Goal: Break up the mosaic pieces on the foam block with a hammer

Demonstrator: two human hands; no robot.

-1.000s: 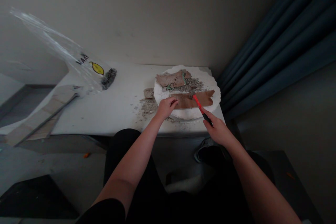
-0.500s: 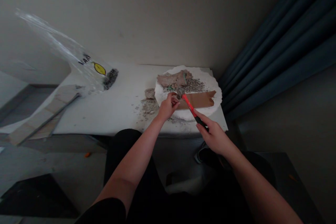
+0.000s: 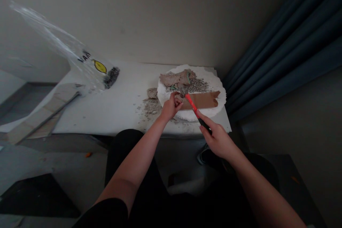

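My right hand (image 3: pixel 217 137) is wrapped round the black grip of a hammer (image 3: pixel 192 105) with a red shaft. Its grey metal head is low over the left end of a brown cardboard strip (image 3: pixel 204 102). Close beside the head, my left hand (image 3: pixel 170 107) rests at the strip's end with its fingers curled; whatever they pinch is too small to make out. Under the strip lies a white, ragged-edged round sheet (image 3: pixel 187 114). Behind the hammer head are a crumbly, brownish broken slab (image 3: pixel 175 79) and a heap of grey-brown crumbs (image 3: pixel 199 85).
More rubble (image 3: pixel 152 107) lies on the white table (image 3: pixel 107 110) left of the sheet. A clear plastic bag (image 3: pixel 80 57) with dark bits at its bottom stands farther left, near a flat board (image 3: pixel 45 114) with a dark rod (image 3: pixel 58 108). Blue curtains (image 3: pixel 283 46) hang at right.
The view has shifted slightly. My left index finger has lifted a little beside the hammer head. Both hands, the hammer and the cardboard stay in nearly the same places.
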